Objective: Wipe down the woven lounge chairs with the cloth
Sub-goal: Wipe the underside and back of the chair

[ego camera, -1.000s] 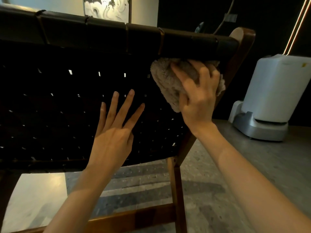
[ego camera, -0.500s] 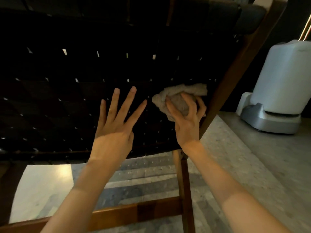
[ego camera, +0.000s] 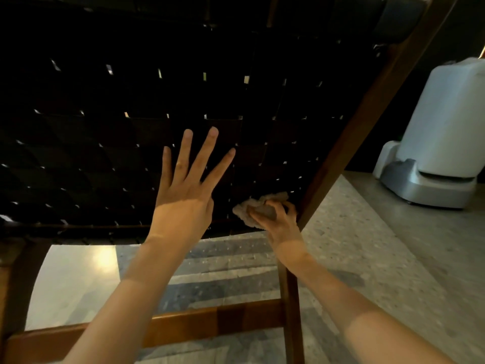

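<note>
Nearest the camera, at the bottom of the frame, a wooden crossbar [ego camera: 210, 321] joins the rear leg [ego camera: 290, 311] of the woven lounge chair [ego camera: 131, 101].

**Hands.** The left hand [ego camera: 183, 203], centre frame, is fully open. Its fingers are straight and spread, and it holds nothing. It lies against or just off the dark webbing; the low light does not settle which. The right hand [ego camera: 282, 227], right of centre, has its fingers curled round the cloth [ego camera: 252, 208] and presses it to the lower right corner of the woven back, just beside the slanted wooden side rail [ego camera: 367, 114].

**Handling.**
- The cloth looks plush, soft and light, and it bunches readily.
- Hold it as a wad in the palm, so that loose edges do not catch in the gaps between straps.
- The webbing is probably flexible and will give under pressure, so an open hand laid beside the wiped area should steady it.
- The wooden rails are rigid and will take firmer strokes.

**Surface and room.** The chair stands on a speckled stone floor [ego camera: 380, 245], with a bright reflection at lower left. Further off, at the right edge, a white and grey appliance [ego camera: 446, 122] sits on the floor against a dark wall.
</note>
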